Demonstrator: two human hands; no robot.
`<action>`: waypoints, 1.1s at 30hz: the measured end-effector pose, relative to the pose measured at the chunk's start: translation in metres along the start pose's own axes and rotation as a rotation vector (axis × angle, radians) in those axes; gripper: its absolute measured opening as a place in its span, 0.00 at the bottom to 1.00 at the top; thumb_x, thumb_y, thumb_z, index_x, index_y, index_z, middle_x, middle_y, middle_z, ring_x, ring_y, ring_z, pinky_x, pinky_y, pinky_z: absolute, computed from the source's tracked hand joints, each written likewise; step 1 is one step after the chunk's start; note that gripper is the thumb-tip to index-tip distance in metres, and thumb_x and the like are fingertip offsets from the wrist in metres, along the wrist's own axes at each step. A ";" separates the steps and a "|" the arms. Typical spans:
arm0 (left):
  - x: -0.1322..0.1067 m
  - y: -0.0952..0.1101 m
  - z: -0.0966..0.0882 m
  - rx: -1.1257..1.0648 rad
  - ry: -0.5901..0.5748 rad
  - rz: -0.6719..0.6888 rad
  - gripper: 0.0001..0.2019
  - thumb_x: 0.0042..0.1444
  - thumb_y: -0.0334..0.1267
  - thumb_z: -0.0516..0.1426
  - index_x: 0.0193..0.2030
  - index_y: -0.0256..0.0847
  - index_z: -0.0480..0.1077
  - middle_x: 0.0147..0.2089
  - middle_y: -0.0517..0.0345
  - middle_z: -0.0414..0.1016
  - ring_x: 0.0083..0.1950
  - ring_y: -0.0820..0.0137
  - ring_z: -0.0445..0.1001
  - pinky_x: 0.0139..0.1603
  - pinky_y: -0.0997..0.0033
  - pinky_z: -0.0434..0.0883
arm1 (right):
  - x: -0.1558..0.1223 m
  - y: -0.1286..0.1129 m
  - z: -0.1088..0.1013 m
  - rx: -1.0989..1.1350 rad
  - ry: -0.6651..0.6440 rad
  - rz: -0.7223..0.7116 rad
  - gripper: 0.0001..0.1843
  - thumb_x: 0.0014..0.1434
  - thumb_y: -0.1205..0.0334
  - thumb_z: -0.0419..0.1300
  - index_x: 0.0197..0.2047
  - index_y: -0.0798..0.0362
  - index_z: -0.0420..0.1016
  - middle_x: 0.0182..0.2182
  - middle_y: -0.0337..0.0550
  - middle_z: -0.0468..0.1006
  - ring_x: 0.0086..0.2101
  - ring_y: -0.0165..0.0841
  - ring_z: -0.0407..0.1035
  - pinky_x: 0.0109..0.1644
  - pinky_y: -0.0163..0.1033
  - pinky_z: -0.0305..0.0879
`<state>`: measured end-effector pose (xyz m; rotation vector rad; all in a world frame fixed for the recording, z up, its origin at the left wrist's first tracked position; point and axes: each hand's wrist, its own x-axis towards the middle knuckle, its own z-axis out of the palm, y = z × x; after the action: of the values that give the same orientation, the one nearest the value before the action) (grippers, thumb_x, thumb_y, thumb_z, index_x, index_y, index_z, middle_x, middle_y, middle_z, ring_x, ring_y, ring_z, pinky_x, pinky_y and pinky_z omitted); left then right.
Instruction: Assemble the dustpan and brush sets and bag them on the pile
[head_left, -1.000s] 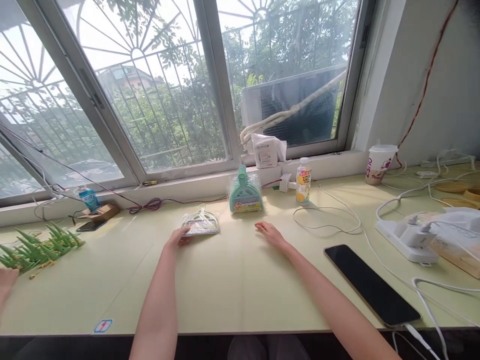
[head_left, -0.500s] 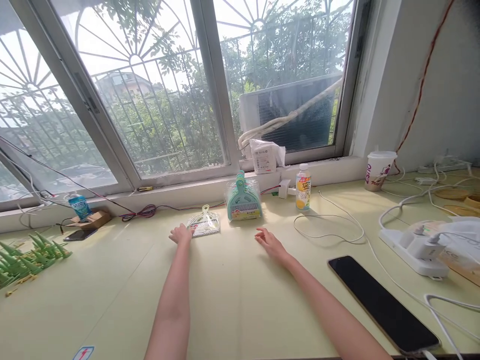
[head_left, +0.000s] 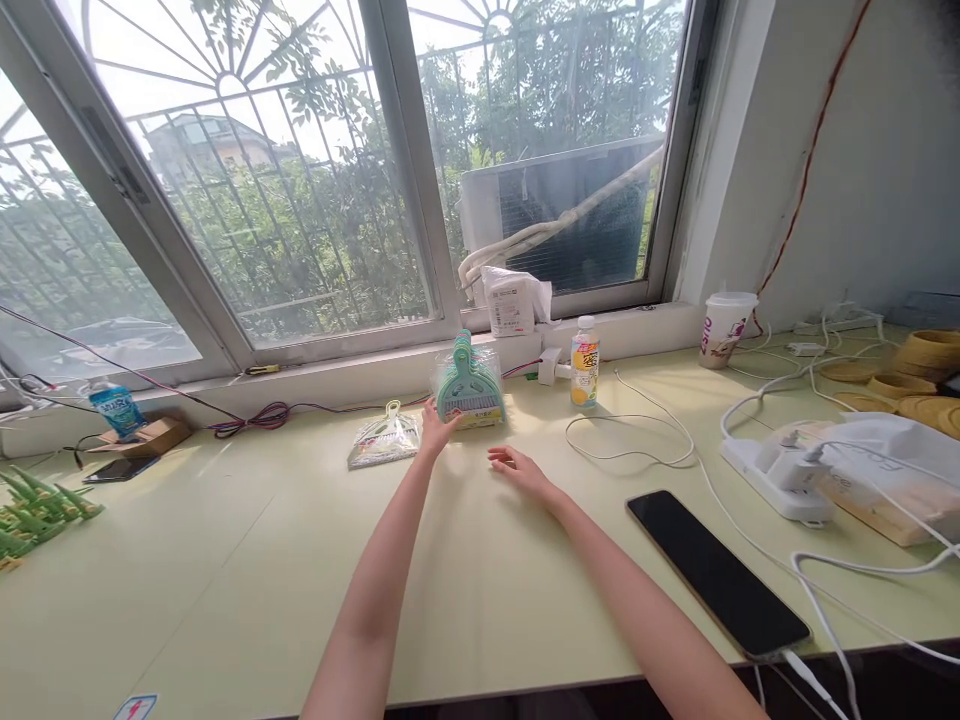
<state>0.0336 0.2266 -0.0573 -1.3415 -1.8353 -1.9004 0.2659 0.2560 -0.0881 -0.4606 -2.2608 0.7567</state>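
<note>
Several green mini dustpan-and-brush sets [head_left: 470, 388] in clear plastic stand stacked against the sill. My left hand [head_left: 436, 430] is at the lower left edge of this stack, thumb and fingers apart; whether it touches the wrapping I cannot tell. Just left of that hand, a single wrapped dustpan-and-brush set [head_left: 384, 438] lies on the table. My right hand [head_left: 521, 472] hovers low over the tabletop in front of the stack, holding nothing, its fingers loosely bent and apart.
An orange-labelled bottle [head_left: 585, 362] and a white paper cup [head_left: 726, 330] stand along the back. To the right lie a phone [head_left: 716, 570], a power strip [head_left: 780, 485] and loose white cables. Green pointed pieces [head_left: 45, 510] sit at far left.
My left hand has moved right, from the single wrapped set to the stack. My right hand keeps about the same place before the stack. The view has shifted slightly right.
</note>
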 end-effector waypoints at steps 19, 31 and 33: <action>-0.064 0.025 -0.024 -0.471 -0.307 -0.231 0.22 0.44 0.44 0.61 0.45 0.42 0.62 0.31 0.59 0.72 0.21 0.76 0.67 0.23 0.75 0.67 | -0.016 -0.028 0.002 -0.503 0.360 -0.312 0.17 0.65 0.59 0.45 0.47 0.50 0.73 0.45 0.48 0.74 0.49 0.39 0.64 0.56 0.45 0.59; -0.113 0.021 -0.025 -0.881 -0.165 -0.285 0.24 0.42 0.47 0.64 0.41 0.42 0.58 0.33 0.62 0.71 0.24 0.77 0.69 0.28 0.75 0.70 | -0.007 -0.014 0.006 0.134 0.256 -0.033 0.25 0.55 0.38 0.54 0.31 0.53 0.73 0.32 0.47 0.77 0.34 0.37 0.72 0.38 0.43 0.72; -0.115 0.021 -0.026 -0.883 -0.211 -0.273 0.25 0.42 0.48 0.65 0.43 0.43 0.59 0.36 0.61 0.73 0.25 0.77 0.70 0.30 0.74 0.71 | -0.003 -0.012 0.004 0.338 0.295 0.020 0.23 0.50 0.40 0.60 0.35 0.53 0.71 0.34 0.46 0.77 0.36 0.36 0.73 0.40 0.45 0.74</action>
<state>0.1016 0.1485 -0.1167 -1.6054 -1.3111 -3.0233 0.2643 0.2437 -0.0845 -0.4021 -1.8149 0.9897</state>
